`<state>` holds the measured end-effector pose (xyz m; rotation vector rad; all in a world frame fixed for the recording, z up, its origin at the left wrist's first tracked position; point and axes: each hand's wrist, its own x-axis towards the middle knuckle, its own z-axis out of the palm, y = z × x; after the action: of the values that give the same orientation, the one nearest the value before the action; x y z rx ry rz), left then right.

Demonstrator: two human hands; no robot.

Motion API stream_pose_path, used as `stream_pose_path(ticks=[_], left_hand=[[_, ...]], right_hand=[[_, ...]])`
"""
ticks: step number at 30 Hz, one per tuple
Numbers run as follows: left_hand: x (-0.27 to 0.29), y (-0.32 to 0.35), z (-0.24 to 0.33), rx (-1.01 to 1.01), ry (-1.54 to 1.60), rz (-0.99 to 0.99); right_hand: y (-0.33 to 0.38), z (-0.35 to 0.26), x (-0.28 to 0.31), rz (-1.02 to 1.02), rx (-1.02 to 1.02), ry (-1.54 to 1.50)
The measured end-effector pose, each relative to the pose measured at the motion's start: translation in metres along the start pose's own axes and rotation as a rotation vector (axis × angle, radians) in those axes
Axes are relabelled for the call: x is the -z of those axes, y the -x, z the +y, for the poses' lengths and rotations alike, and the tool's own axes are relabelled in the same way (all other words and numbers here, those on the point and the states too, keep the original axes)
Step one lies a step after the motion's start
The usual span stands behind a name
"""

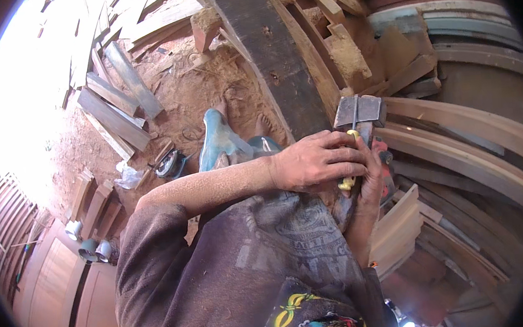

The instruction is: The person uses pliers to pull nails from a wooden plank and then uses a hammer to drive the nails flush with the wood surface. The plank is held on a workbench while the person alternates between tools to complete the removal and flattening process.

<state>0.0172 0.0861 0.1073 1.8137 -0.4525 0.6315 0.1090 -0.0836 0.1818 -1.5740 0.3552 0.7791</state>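
Both hands clamp a metal-headed tool (359,114): left hand (317,162) wrapped over its yellow grip, right hand (370,182) closed beneath. It looks heavy, rigid; best held at the handle.

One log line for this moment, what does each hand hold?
left hand: over tool handle | right hand: grips yellow-handled tool | tool on dark plank | sawdust ground

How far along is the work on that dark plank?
Done: sawdust covers the ground and forearm, so some wood has apparently been worked. In hand: both hands, left and right, grip a yellow-handled tool whose metal head sits at the plank edge. Left: I cannot tell; the plank looks dark and rough along its visible length, and curved boards lie stacked beside it.
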Motion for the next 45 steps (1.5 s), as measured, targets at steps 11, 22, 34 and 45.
stream_pose_path(ticks=[11, 22, 34, 45], left_hand=[[0.132, -0.03, -0.062, 0.556, 0.519, 0.809], [0.101, -0.046, -0.081, 0.669, 0.309, 0.852], [0.093, -0.056, -0.092, 0.676, 0.114, 0.71], [0.076, -0.062, -0.103, 0.491, -0.072, 0.685]], right_hand=[[0.016, -0.052, -0.027, 0.075, 0.731, 0.326], [0.009, -0.026, 0.006, 0.061, 0.523, 0.392], [-0.016, -0.032, 0.037, -0.003, 0.512, 0.375], [-0.018, -0.084, 0.027, -0.29, 0.597, 0.595]])
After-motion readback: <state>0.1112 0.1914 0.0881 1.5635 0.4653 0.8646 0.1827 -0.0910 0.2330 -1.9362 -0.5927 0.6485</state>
